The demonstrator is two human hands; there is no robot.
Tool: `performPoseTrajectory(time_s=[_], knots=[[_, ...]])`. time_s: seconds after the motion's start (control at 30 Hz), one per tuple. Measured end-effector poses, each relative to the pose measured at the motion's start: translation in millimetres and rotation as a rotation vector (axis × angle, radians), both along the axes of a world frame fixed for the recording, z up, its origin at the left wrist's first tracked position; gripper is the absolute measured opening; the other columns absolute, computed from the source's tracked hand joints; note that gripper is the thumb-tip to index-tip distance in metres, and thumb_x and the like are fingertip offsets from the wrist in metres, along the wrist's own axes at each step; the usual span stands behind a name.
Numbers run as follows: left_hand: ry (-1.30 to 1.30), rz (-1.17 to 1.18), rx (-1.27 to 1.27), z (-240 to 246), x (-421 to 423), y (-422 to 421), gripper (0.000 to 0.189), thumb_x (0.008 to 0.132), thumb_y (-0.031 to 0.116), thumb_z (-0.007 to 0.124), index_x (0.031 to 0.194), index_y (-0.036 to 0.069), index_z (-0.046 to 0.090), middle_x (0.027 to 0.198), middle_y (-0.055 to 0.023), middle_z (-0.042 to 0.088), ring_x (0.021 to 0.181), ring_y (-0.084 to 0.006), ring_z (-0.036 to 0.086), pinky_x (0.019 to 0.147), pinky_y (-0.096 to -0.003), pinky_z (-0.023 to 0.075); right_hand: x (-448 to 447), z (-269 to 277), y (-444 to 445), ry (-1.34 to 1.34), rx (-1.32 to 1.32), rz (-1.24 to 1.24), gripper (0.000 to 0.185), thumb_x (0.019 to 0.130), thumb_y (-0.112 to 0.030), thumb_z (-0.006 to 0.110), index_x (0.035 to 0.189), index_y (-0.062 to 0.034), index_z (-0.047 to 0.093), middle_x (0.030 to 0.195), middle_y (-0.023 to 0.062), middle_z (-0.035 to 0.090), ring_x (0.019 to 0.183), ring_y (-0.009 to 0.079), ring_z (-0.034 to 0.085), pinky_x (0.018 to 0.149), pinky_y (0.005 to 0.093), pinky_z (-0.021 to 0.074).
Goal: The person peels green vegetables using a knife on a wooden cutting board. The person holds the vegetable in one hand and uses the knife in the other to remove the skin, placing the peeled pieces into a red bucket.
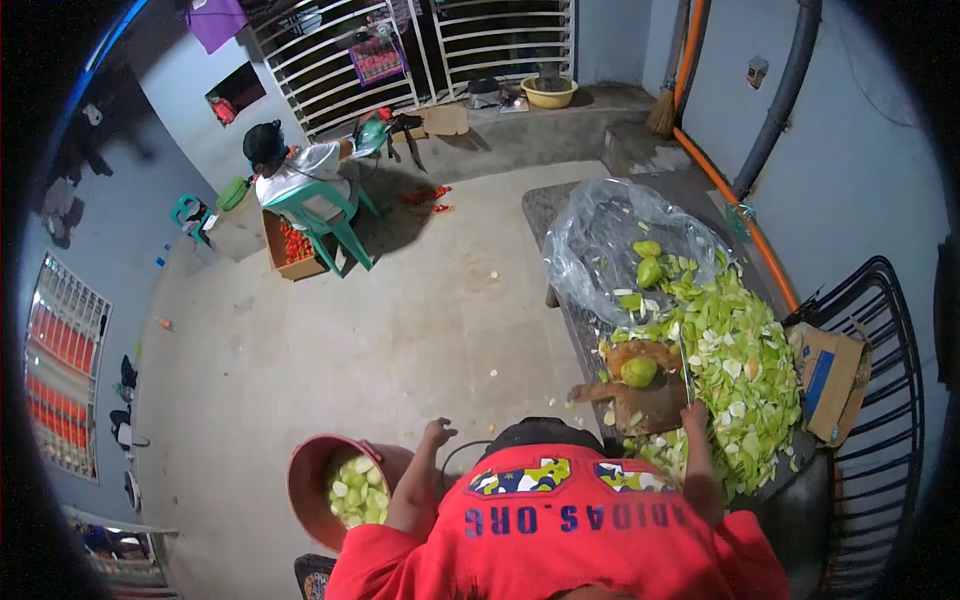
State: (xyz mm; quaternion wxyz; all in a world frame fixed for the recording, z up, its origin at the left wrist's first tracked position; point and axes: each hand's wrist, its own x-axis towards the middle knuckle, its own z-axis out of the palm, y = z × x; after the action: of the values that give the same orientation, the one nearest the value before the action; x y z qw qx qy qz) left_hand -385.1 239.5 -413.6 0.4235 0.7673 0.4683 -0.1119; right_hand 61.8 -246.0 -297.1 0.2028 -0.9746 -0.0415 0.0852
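My right hand (695,414) is shut on the handle of a knife (685,367), its blade pointing away from me beside a wooden chopping board (651,405). A whole green fruit (638,371) rests on that board; its exact kind is unclear. Right of the knife lies a large heap of green peels and pale slices (739,390). My left hand (440,433) is in the air with its fingers apart, nothing visible in it. Near it stands a red bucket (301,480) holding peeled pale-green fruit (356,491). Beyond the board, more green fruits (649,271) lie at a clear plastic bag (581,247).
A low dark table (544,214) carries the board and peels. A cardboard box (832,382) leans by a black metal rack (896,337) on the right. Farther off, a person (304,169) sits on a green plastic chair (319,202) beside a box of red produce (292,262).
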Motion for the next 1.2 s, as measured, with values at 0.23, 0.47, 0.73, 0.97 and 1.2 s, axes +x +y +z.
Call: performPoseTrajectory(time_s=[0.23, 0.47, 0.73, 0.97, 1.2], knots=[[0.059, -0.113, 0.082, -4, -5, -2, 0.058, 0.065, 0.031, 0.075, 0.112, 0.004, 0.054, 0.07, -0.0131, 0.063, 0.055, -0.0188, 0.059, 0.051, -0.0321, 0.0471, -6, 11, 0, -0.028, 0.021, 0.05, 0.018, 0.067, -0.01, 0.06, 0.077, 0.0012, 0.05, 0.073, 0.0204, 0.056, 0.074, 0.0394, 0.055, 0.066, 0.0462, 0.043], [0.192, -0.041, -0.068, 8, 26, -16, 0.058, 0.06, 0.038, 0.074, 0.107, 0.007, 0.06, 0.104, -0.018, 0.06, 0.098, -0.0292, 0.057, 0.084, -0.0352, 0.046, -8, 18, -15, -0.061, 0.13, 0.02, 0.023, 0.07, -0.014, 0.063, 0.073, 0.0018, 0.047, 0.062, 0.014, 0.049, 0.06, 0.0274, 0.051, 0.057, 0.0377, 0.0413], [0.172, -0.193, 0.027, 34, 73, -34, 0.056, 0.061, 0.038, 0.074, 0.106, 0.008, 0.06, 0.099, -0.0181, 0.061, 0.096, -0.0311, 0.057, 0.083, -0.0364, 0.0455, -40, 142, 120, 0.022, 0.304, 0.369, 0.025, 0.084, -0.022, 0.053, 0.077, 0.0014, 0.057, 0.059, 0.0106, 0.053, 0.057, 0.0195, 0.05, 0.056, 0.0375, 0.041], [-0.116, -0.318, 0.27, 66, 113, -73, 0.052, 0.062, 0.034, 0.074, 0.104, 0.008, 0.06, 0.101, -0.019, 0.059, 0.096, -0.0336, 0.055, 0.083, -0.0388, 0.0445, 144, 313, 1, -0.292, 1.387, -0.154, 0.02, 0.086, -0.028, 0.054, 0.077, -0.0105, 0.051, 0.058, -0.0027, 0.04, 0.048, 0.0093, 0.036, 0.044, 0.0257, 0.027], [-0.009, -0.276, 0.199, 65, 66, -94, 0.051, 0.061, 0.031, 0.074, 0.104, 0.007, 0.06, 0.095, -0.0199, 0.061, 0.091, -0.0335, 0.057, 0.082, -0.039, 0.0454, 102, 188, -10, -0.032, 0.642, 0.243, 0.022, 0.085, -0.023, 0.053, 0.086, -0.0008, 0.056, 0.078, 0.0043, 0.057, 0.073, 0.0149, 0.05, 0.065, 0.0318, 0.0421]])
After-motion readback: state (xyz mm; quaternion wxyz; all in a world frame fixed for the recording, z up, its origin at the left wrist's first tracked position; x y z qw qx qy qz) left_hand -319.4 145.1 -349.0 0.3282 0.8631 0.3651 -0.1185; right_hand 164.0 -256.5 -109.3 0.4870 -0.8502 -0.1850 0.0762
